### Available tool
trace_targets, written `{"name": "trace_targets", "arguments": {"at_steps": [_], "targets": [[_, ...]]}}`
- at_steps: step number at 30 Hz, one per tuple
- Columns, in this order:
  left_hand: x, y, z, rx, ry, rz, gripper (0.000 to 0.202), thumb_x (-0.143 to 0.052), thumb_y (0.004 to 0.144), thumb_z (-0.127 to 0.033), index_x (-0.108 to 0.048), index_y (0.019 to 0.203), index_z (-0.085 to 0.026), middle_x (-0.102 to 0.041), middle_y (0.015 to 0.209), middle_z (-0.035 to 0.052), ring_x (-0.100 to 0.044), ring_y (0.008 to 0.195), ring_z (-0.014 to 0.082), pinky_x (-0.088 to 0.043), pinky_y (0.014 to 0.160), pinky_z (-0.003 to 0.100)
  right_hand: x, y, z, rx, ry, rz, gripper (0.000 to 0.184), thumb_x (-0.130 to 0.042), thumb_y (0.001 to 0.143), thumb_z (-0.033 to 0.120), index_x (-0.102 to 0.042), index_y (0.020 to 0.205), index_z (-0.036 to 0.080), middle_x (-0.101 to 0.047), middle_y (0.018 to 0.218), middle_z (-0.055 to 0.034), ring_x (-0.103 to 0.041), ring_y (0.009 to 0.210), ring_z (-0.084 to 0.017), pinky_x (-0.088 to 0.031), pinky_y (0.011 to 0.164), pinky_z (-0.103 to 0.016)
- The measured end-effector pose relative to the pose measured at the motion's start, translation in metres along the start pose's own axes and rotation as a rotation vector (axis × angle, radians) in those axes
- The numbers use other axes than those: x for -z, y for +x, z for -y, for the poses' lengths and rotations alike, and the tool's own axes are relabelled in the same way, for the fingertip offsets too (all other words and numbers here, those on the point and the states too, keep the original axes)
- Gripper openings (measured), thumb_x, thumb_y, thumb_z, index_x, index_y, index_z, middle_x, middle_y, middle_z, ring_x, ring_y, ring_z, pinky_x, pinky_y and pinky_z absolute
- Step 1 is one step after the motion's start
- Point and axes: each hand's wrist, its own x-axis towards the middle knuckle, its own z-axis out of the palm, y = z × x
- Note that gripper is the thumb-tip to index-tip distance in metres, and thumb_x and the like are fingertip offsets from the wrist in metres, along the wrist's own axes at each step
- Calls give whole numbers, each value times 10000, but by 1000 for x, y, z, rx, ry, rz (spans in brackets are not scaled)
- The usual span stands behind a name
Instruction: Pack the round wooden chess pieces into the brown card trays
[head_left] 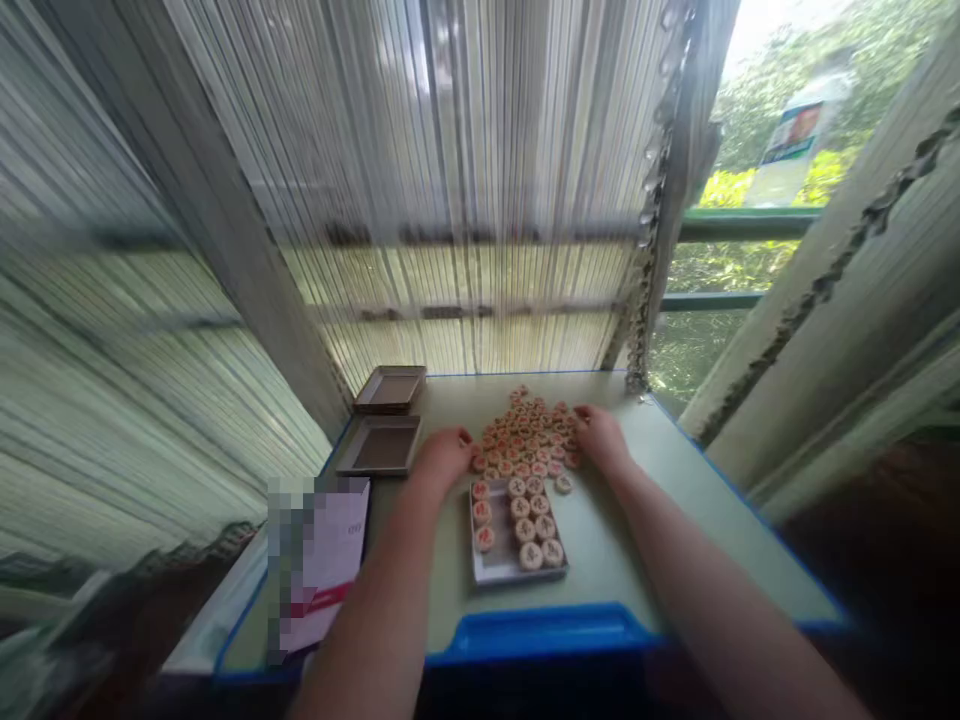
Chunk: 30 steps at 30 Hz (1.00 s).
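Our left hand (442, 458) lies palm down with its fingers curled against the left edge of the pile of discs (529, 435); we cannot tell whether it pinches one. Our right hand (600, 438) lies flat and open on the pile's right edge, fingertips on the discs. The pile sits between both hands on the green surface (675, 520). Just on our side of the pile, touching its near edge, is the tray (499, 574) with discs laid face up in rows and its near strip bare. To work well here, we judge it best to cup the pile lightly from both sides so no disc rolls away, and to lift single discs rather than sweep them, which could disturb the rows. Left of the pile lie two empty trays (380, 446), and a booklet (334, 560) lies nearer us.
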Motion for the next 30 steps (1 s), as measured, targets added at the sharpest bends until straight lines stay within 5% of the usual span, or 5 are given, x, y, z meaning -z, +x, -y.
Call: {"name": "trace_targets", "arguments": {"at_steps": [4, 13, 18, 23, 30], "targets": [[-3, 2, 2, -9, 26, -37, 216, -551, 721, -293, -663, 867, -181, -686, 834, 71, -614, 771, 188, -434, 660, 256, 1, -4, 4, 59, -40, 68, 280, -460, 789, 251, -677, 934, 149, -681, 949, -95, -610, 878, -202, -427, 780, -264], [-1, -1, 3, -14, 38, 21, 203, -538, 712, -196, -685, 853, -186, -691, 857, 78, -614, 782, 186, -442, 683, 267, -8, -2, 0, 129, -77, -33, 299, -454, 798, 253, -672, 951, 118, -665, 937, -126, -582, 889, -224, -410, 826, -324], [-3, 2, 6, -44, 28, 4, 219, -532, 707, -191, -686, 862, -191, -694, 860, 84, -621, 800, 202, -444, 704, 285, -4, -14, 15, 338, 2, -149, 221, -497, 786, 242, -694, 876, 197, -656, 939, -80, -542, 896, -216, -387, 855, -364], [-1, -4, -2, -143, -28, 13, 196, -547, 709, -225, -688, 843, -205, -697, 833, 51, -620, 779, 182, -441, 695, 261, -3, -30, 37, 624, 124, -1, 176, -548, 766, 218, -709, 834, 239, -654, 866, -54, -502, 867, -213, -413, 814, -347], [4, -10, -8, -203, -44, 63, 204, -592, 669, -244, -691, 842, -205, -694, 845, 35, -614, 776, 178, -439, 692, 249, -5, -33, 39, 625, 68, 129, 184, -542, 781, 226, -704, 864, 253, -651, 861, -47, -494, 817, -202, -413, 761, -335]]}}
